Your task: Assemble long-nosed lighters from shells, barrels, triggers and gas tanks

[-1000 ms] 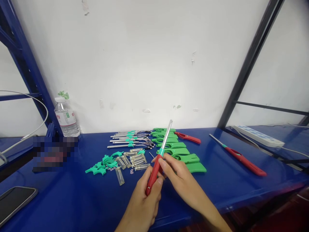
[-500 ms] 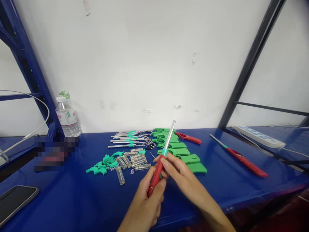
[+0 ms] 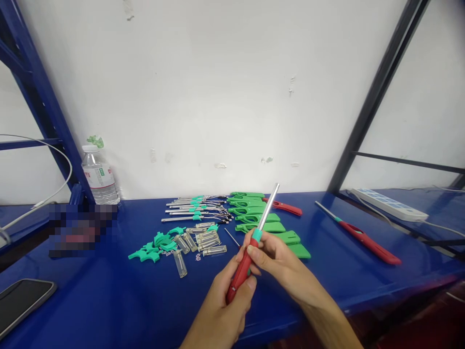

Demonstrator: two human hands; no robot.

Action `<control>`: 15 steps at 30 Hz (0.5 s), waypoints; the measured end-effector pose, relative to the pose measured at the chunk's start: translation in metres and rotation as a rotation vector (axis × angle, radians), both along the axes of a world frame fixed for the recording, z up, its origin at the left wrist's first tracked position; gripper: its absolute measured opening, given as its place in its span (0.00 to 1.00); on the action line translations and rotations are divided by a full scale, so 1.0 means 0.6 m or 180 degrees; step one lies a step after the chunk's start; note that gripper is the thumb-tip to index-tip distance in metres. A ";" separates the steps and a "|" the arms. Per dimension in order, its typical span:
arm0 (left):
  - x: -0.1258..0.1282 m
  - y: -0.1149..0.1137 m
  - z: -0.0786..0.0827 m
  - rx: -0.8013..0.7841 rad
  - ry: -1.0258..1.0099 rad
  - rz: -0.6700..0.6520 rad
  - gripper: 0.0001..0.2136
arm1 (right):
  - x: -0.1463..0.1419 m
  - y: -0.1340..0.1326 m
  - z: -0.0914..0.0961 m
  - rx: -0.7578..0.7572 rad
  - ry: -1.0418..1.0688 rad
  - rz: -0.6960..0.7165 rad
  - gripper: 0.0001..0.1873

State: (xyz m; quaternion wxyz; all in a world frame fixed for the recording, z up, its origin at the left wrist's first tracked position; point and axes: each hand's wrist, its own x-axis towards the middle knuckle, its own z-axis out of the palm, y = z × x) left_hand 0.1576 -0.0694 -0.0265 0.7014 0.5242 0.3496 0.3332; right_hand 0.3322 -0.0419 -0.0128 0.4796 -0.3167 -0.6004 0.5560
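My left hand (image 3: 223, 303) is closed round the red handle of a long lighter (image 3: 243, 269), whose teal collar and silver metal tube (image 3: 268, 209) point up and to the right. My right hand (image 3: 278, 257) pinches the same lighter near the teal collar from the right. Both hands hover over the blue table (image 3: 109, 300), just in front of a row of green handle shells (image 3: 254, 218).
Silver tubes with teal collars (image 3: 196, 209), clear small tanks (image 3: 203, 241) and teal trigger pieces (image 3: 152, 247) lie left of the green shells. Two assembled red lighters (image 3: 359, 235) (image 3: 286, 207) lie right. A water bottle (image 3: 99, 177), a phone (image 3: 22, 300) and a power strip (image 3: 388, 203) sit about.
Both hands have carried the lighter a little to the right and nearer to me; its tube tip now points further right.
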 end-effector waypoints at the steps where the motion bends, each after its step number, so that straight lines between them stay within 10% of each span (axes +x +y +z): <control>1: 0.000 0.000 0.001 0.0000 0.0018 -0.0007 0.45 | 0.001 0.000 0.001 0.0020 -0.0034 -0.0014 0.22; 10: 0.002 0.007 -0.028 0.0260 0.0119 -0.0070 0.43 | -0.007 -0.005 0.005 -0.0069 -0.0043 -0.0426 0.23; 15: 0.006 0.016 -0.044 0.0462 0.0003 -0.0289 0.37 | 0.061 0.005 0.016 0.0186 0.0029 -0.1642 0.27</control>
